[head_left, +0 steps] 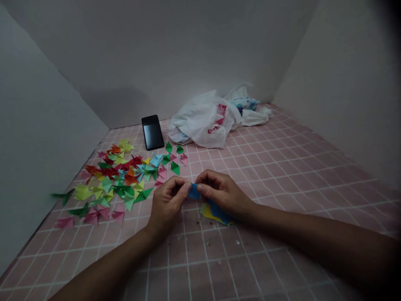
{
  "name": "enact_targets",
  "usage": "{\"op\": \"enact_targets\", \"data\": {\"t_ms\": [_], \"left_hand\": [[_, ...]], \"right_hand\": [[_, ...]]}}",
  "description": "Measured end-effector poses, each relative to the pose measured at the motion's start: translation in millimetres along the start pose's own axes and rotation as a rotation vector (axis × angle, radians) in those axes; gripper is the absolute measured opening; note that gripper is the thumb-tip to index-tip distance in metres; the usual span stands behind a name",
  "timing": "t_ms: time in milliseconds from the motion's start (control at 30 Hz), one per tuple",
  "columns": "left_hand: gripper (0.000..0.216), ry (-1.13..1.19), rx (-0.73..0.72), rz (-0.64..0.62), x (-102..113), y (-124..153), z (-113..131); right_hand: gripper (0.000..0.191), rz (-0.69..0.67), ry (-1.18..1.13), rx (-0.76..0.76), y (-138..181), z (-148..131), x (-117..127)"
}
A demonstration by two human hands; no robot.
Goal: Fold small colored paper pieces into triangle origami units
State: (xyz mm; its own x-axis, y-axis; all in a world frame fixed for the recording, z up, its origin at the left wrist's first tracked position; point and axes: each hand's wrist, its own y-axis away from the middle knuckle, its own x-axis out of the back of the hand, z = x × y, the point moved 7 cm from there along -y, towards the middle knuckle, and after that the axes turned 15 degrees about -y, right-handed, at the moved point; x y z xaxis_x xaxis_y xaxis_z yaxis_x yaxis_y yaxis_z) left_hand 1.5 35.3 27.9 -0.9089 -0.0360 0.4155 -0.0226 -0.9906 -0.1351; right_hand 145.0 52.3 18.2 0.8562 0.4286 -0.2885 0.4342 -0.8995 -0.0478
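Between my two hands is a small piece of blue paper (194,192), pinched from both sides. My left hand (171,198) is closed on its left edge with thumb and fingertips. On the right edge, my right hand (222,193) pinches the same paper. Below my right hand lies a stack of blue and yellow paper sheets (216,214), partly covered by that hand. To the left spreads a pile of folded paper pieces (127,177) in red, orange, yellow, green, pink and light blue.
A black smartphone (153,133) leans near the back wall. Beside it are a crumpled white plastic bag (203,121) with red print and a white and blue wrapper (247,104). Pale walls enclose the pink checked surface (297,179) at the left, back and right.
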Motion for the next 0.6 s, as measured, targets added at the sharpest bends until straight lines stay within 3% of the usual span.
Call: {"op": "enact_targets", "data": {"t_ms": [167,400,600], "left_hand": [[0.014,-0.05,-0.055,-0.028,-3.1,2.1,6.5],[0.019,0.078,0.063,-0.08,-8.5,0.9,-3.6],[0.019,-0.049,-0.014,-0.129,-8.1,-2.4,0.8]], "right_hand": [[0.016,-0.011,0.151,0.023,1.3,1.3,-0.8],[0.028,-0.055,0.23,0.095,4.3,-6.4,-2.7],[0.017,-0.039,0.252,0.129,2.0,-3.5,-1.2]]}}
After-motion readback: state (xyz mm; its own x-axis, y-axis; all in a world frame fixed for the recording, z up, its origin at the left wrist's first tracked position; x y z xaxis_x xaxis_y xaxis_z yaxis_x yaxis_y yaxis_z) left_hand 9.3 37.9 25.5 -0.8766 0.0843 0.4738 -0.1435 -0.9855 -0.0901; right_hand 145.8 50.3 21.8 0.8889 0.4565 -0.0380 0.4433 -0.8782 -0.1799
